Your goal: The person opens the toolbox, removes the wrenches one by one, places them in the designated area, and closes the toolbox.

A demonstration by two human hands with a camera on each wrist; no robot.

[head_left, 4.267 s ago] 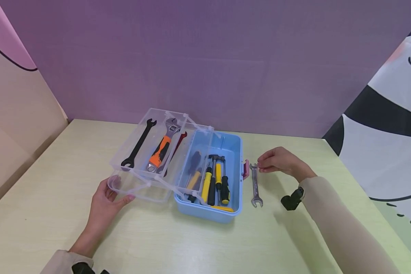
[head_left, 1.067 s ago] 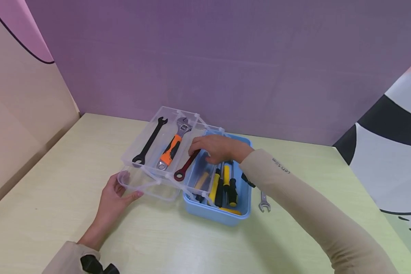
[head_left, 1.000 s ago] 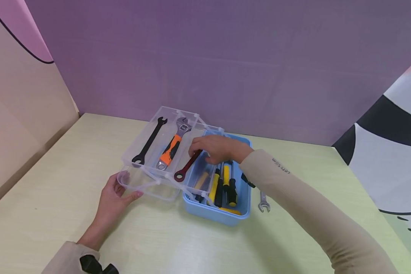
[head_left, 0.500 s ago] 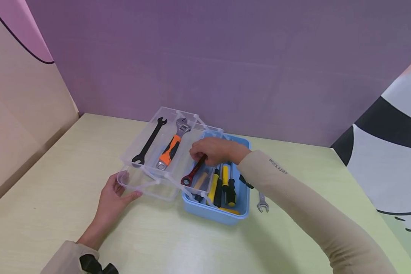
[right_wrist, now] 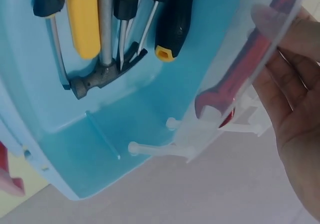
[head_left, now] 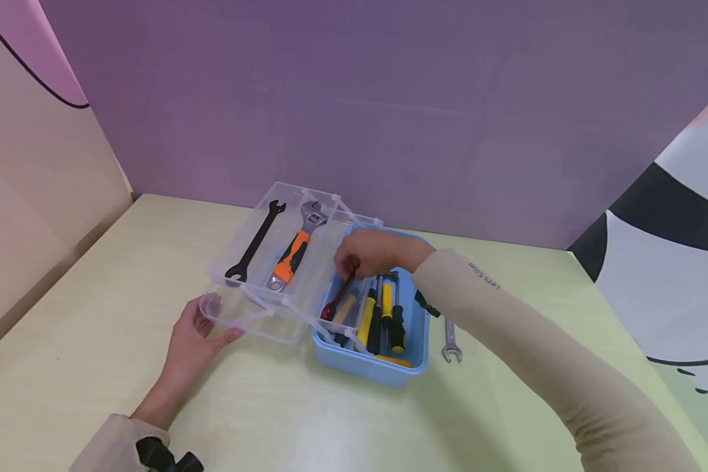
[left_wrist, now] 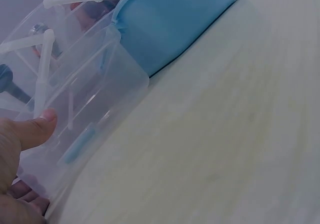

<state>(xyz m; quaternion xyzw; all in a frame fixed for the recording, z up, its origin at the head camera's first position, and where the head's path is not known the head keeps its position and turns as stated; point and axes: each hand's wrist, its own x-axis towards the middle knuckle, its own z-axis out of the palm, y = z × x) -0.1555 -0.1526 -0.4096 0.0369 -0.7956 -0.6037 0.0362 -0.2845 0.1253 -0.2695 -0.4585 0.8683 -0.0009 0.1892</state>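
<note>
The toolbox has a light blue base (head_left: 368,373) and clear fold-out trays (head_left: 254,311) on its left. My left hand (head_left: 191,351) grips the outer tray's near left corner; the left wrist view has its thumb on the wall. Over the right-hand clear tray, my right hand (head_left: 368,252) pinches a dark red wrench (head_left: 339,298), whose ring end points toward me. Its open end shows through the tray wall in the right wrist view. A black wrench (head_left: 255,241) and an orange-handled adjustable wrench (head_left: 295,252) lie in the outer tray.
Inside the base are a hammer (right_wrist: 97,79) and several screwdrivers with yellow and black handles (head_left: 398,328). A silver wrench (head_left: 450,341) lies on the table right of the box, partly under my right forearm (head_left: 507,328). A purple partition (head_left: 354,118) stands behind the table.
My right hand has left the silver wrench and taken hold of the red wrench. Over the last second it has shifted that wrench rightward and turned it steeper. My left hand keeps its grip.
</note>
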